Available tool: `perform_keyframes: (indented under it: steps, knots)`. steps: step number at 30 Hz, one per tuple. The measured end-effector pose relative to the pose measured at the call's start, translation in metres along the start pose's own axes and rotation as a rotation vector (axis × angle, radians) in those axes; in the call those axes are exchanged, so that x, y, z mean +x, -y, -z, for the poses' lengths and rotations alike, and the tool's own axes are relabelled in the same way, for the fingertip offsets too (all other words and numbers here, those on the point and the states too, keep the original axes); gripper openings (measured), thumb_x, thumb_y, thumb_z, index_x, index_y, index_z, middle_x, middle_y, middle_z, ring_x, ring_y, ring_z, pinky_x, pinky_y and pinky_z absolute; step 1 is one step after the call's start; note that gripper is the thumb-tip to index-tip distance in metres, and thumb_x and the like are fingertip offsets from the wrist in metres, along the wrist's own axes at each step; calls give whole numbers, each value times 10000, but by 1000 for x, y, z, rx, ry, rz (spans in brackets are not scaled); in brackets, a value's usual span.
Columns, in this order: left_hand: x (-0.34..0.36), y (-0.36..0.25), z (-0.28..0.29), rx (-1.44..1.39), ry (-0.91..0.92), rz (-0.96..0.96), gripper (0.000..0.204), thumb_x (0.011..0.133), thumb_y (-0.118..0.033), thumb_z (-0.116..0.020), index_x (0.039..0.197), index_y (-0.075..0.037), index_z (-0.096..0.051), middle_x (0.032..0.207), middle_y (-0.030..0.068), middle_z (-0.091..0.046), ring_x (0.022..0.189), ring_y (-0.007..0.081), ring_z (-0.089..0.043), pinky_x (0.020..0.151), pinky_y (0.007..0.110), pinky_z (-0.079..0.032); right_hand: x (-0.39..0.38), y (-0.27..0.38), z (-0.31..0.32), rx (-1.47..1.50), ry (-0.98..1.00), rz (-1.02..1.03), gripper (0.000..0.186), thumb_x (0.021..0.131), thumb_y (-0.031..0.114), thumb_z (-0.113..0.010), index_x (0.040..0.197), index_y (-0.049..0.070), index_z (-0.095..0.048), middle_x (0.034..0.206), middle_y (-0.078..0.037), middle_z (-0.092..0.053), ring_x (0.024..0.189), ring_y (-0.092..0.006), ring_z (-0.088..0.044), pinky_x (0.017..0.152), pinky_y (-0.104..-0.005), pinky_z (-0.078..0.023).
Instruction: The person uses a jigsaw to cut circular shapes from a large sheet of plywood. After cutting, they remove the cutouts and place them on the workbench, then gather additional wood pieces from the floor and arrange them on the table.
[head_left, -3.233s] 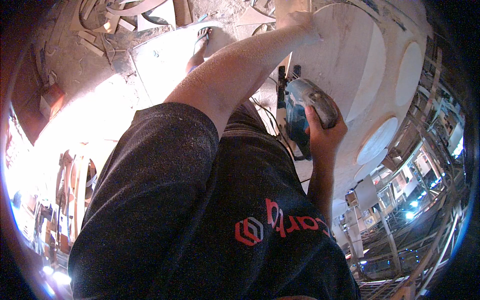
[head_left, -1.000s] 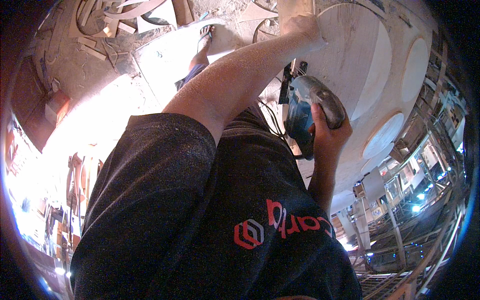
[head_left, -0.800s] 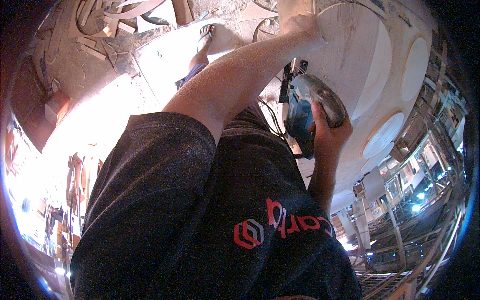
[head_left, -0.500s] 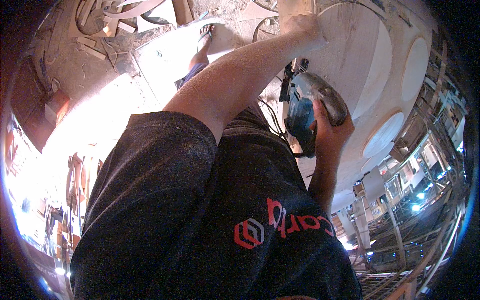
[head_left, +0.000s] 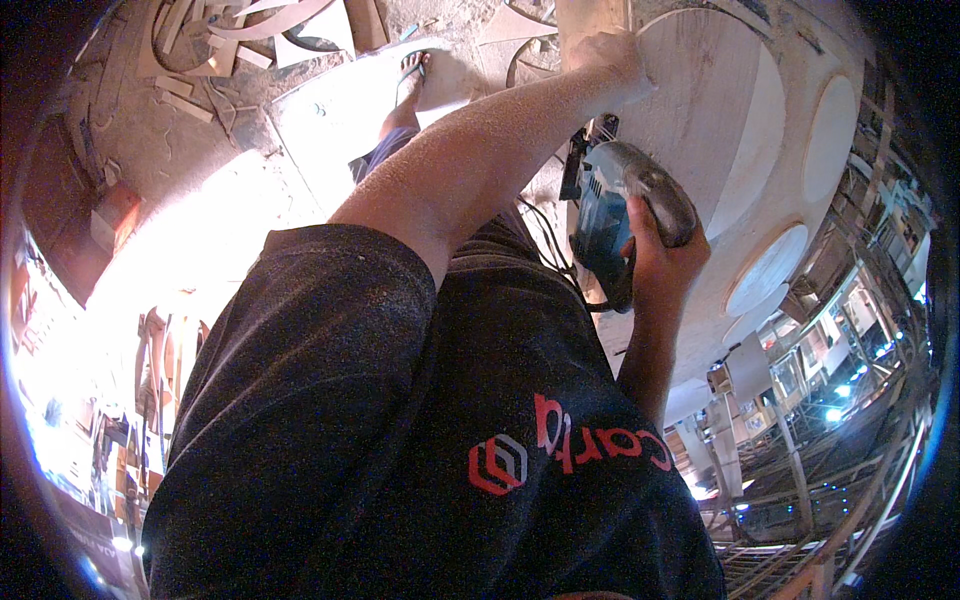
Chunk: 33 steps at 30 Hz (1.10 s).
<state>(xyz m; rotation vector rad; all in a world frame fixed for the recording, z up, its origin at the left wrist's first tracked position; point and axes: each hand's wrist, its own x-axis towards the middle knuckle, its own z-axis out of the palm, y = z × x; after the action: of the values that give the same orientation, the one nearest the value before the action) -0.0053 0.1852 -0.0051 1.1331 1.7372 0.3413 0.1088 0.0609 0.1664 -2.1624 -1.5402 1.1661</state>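
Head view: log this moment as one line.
right grip: closed on blue power tool | left grip: at wooden plank | pale disc: right of tool

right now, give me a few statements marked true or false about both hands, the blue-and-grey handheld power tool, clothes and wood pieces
1. The right hand grips the blue-and-grey handheld power tool. True.
2. The left hand also grips the tool. False: it is apart from the tool, by the flat tan wooden plank.
3. The dark short-sleeved shirt bears a red print. True.
4. The foot in view wears a closed boot. False: it wears an open sandal, toes showing.
5. Pale curved wooden offcuts lie on the ground at the upper left. True.
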Motion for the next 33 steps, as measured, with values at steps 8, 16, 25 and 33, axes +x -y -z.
perform_keyframes:
  steps: [8,16,25,33]
  knots:
    - [12,6,-9,69,-8,-57,658,677,-606,-748,1118,-119,-703,1010,135,-724,988,325,-693,845,483,-551,2,1,-7,50,-3,21,355,799,70,-770,1122,-27,-658,1052,-118,-706,922,-201,-676,843,-322,-532]
    - [5,-5,5,234,0,34,694,712,-583,-735,1259,-168,-640,1283,66,-624,1280,236,-495,1019,527,-310,9,7,-2,21,18,-32,360,777,123,-801,1089,-8,-675,955,-82,-709,796,-161,-658,713,-304,-538]
    - [27,4,-7,260,-97,-24,794,668,-658,-732,1296,-188,-610,1276,118,-622,1287,350,-482,1057,666,-260,-6,-5,29,56,102,91,507,739,117,-798,1208,5,-644,1073,-110,-709,968,-196,-675,892,-334,-519]
    - [20,33,2,-126,104,42,1032,519,-784,-768,1218,-41,-612,1209,179,-630,1149,320,-605,954,415,-497,-66,-64,133,308,52,82,647,778,216,-737,1333,-45,-535,958,-138,-688,693,-181,-644,607,-286,-524]
